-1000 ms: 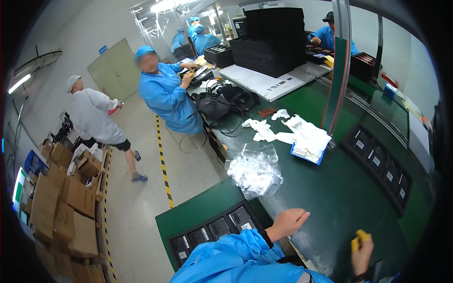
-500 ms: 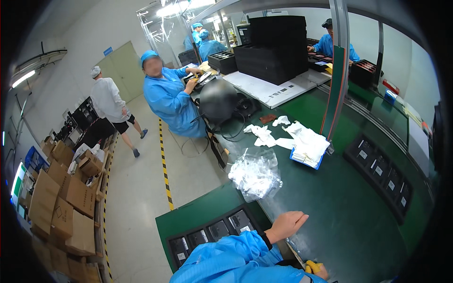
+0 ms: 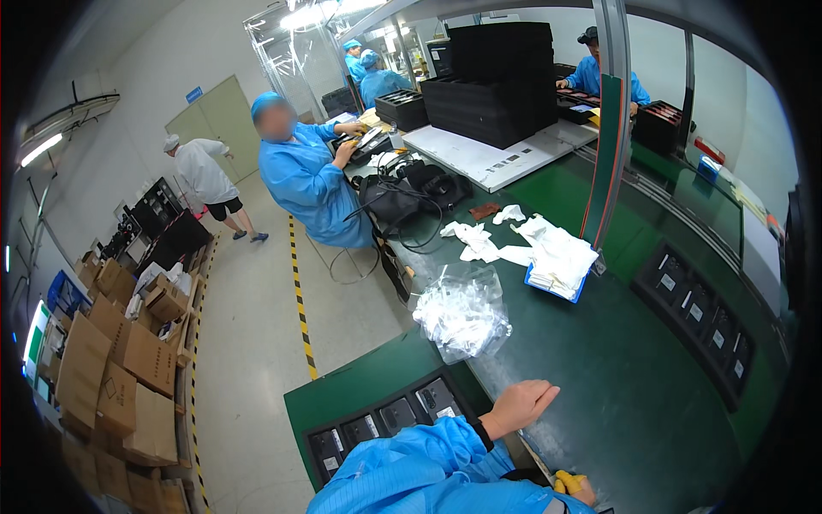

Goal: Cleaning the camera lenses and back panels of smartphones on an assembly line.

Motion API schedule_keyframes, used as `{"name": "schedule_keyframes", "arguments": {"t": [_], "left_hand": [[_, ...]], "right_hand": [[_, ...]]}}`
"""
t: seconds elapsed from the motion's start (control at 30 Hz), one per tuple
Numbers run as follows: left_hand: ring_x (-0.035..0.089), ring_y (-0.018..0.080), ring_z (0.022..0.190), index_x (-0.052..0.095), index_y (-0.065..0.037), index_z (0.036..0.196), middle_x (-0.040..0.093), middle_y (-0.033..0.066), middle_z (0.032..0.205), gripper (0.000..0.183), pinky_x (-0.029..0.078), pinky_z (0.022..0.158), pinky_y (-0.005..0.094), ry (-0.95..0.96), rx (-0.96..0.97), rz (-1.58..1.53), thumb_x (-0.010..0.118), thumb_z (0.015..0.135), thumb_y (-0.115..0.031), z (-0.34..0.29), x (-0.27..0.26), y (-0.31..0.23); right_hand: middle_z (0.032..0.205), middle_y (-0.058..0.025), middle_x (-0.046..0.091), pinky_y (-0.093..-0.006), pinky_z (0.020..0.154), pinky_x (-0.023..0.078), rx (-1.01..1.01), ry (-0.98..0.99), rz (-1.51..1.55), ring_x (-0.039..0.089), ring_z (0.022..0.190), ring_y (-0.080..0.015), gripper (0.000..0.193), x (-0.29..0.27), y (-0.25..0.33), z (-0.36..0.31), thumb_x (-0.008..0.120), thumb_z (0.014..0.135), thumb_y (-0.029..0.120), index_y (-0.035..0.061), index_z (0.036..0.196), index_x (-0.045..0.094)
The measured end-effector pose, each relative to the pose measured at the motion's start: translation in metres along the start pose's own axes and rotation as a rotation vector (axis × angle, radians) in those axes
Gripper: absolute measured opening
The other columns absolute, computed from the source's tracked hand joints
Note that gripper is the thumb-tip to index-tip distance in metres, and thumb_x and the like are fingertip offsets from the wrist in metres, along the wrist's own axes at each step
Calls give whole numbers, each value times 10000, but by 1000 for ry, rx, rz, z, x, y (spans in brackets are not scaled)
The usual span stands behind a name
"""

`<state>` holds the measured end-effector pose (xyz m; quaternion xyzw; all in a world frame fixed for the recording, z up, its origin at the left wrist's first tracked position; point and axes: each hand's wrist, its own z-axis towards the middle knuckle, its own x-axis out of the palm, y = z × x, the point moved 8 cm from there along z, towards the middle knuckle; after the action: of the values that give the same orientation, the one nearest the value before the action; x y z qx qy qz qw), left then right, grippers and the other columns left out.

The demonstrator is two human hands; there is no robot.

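Note:
My left hand (image 3: 520,406) rests over the near edge of the green worktable (image 3: 548,343), its fingers stretched out together and nothing visible in them. Lower down, by the table edge, my right hand (image 3: 575,487) is partly cut off by the picture's border. It wears yellow finger covers, and its fingers are curled together; whatever they may hold is hidden. Beside my left sleeve lies a black tray (image 3: 342,437) with several dark flat devices in its slots, partly covered by the sleeve. Beyond my left hand is a clear plastic bag (image 3: 462,313) full of small clear pieces.
White cloths (image 3: 556,257) lie in a blue tray. At the right sits another black tray (image 3: 698,317) of devices. Farther off stand a black bag (image 3: 385,206), tall black boxes (image 3: 488,86) and a metal post (image 3: 610,128). A blue-gowned co-worker (image 3: 300,180) works there; cartons (image 3: 103,360) line the left.
The person in white by the far door has shifted and now leans over to the left. My view has tilted very slightly; both my hands stay where they were.

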<state>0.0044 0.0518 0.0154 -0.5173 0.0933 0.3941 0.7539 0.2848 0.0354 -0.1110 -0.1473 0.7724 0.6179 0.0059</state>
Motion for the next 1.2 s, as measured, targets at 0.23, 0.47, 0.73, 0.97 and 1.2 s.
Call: {"name": "schedule_keyframes", "arguments": {"t": [0.23,0.47,0.73,0.97,1.2], "left_hand": [[572,367,683,549,-35,740,563,160,710,309,460,606,440,9,-29,-17,555,967,-245,-2,2,4],[568,368,655,548,-40,733,558,160,694,303,454,587,442,-4,-9,10,560,963,-237,1,0,3],[570,363,649,540,-36,714,549,158,675,301,453,583,439,-23,11,10,567,955,-215,-1,2,3],[578,355,630,592,-22,739,565,163,678,230,460,571,425,-166,6,-93,596,928,-153,-16,-17,7],[636,242,637,688,-9,800,661,130,729,150,513,600,345,-365,3,77,589,889,-78,-60,-82,33]], "right_hand": [[834,-119,649,-388,660,494,-522,208,-325,627,737,-275,218,15,88,-36,717,835,117,120,1052,736],[645,-35,571,-287,565,458,-839,-43,-419,566,605,-128,83,15,59,-27,763,711,-30,-3,769,710],[690,-61,586,-275,595,454,-386,53,-209,586,644,-168,261,-2,-14,-7,735,684,-91,42,907,757],[727,-84,600,-284,619,460,-639,47,-387,583,650,-194,298,9,37,-29,723,698,-110,53,946,752],[791,-141,620,-383,561,472,-664,67,-525,608,629,-325,298,18,110,-42,688,773,6,62,1065,705]]}}
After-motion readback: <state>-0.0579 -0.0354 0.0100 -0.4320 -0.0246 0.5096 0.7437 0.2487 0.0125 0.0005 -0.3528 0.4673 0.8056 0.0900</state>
